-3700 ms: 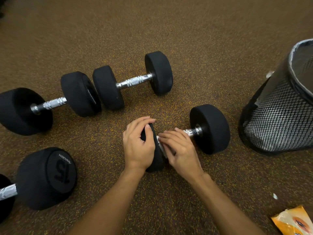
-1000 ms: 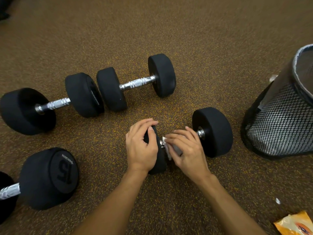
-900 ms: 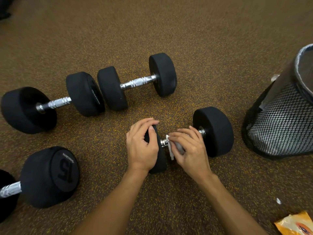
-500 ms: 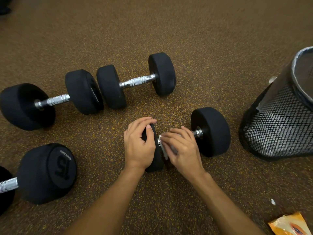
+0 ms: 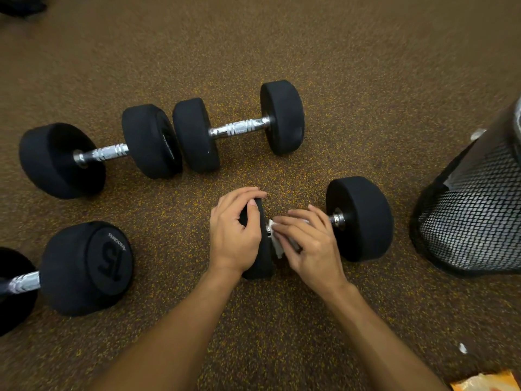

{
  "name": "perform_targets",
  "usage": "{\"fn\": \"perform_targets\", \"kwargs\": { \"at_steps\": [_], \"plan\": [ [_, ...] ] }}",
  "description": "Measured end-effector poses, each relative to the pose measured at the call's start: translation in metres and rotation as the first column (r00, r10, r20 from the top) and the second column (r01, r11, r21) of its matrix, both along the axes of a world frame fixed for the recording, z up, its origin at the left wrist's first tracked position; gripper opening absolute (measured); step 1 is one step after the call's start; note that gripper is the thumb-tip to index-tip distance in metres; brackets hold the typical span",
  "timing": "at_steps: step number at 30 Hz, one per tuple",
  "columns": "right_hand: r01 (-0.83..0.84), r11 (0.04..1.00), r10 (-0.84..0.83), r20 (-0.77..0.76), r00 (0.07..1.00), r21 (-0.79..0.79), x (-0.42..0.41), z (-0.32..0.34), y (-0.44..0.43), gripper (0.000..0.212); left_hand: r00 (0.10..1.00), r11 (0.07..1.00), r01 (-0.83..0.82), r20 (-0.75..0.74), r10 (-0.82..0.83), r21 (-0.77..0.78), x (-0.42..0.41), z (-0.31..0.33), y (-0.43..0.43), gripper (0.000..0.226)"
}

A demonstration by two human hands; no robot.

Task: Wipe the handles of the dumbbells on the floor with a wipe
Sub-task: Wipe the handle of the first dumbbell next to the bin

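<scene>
Several black dumbbells with chrome handles lie on the speckled brown floor. The nearest dumbbell point(image 5: 359, 218) lies in the middle. My left hand point(image 5: 234, 235) grips its left weight from above. My right hand point(image 5: 307, 246) is wrapped around its handle with a white wipe point(image 5: 276, 244) pressed onto it; only the handle's right end shows. Two more dumbbells lie behind, one at centre point(image 5: 239, 127) and one at left point(image 5: 101, 152). A dumbbell marked 15 point(image 5: 87, 266) lies at the near left.
A black mesh waste bin point(image 5: 476, 210) stands close on the right of the nearest dumbbell. An orange wipe packet point(image 5: 485, 382) lies at the bottom right corner, with a small white scrap point(image 5: 462, 347) above it.
My right hand has slid the wipe back and forth along the handle, towards the left weight and then slightly right again. My left hand has stayed on the left weight.
</scene>
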State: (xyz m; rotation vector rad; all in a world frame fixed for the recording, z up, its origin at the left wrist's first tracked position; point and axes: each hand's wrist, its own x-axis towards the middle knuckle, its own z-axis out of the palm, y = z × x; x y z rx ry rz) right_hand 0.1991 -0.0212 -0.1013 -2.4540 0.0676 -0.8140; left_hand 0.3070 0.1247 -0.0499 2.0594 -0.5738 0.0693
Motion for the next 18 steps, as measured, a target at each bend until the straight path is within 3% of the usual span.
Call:
{"fn": "perform_targets", "kwargs": {
  "at_steps": [18],
  "plan": [
    [0.071,0.997,-0.071,-0.017,0.997,0.032,0.0,0.006,-0.007,0.014,1.0,1.0,0.003,-0.003,-0.003,0.001,0.003,-0.001,-0.001,0.036]
  ]
}}
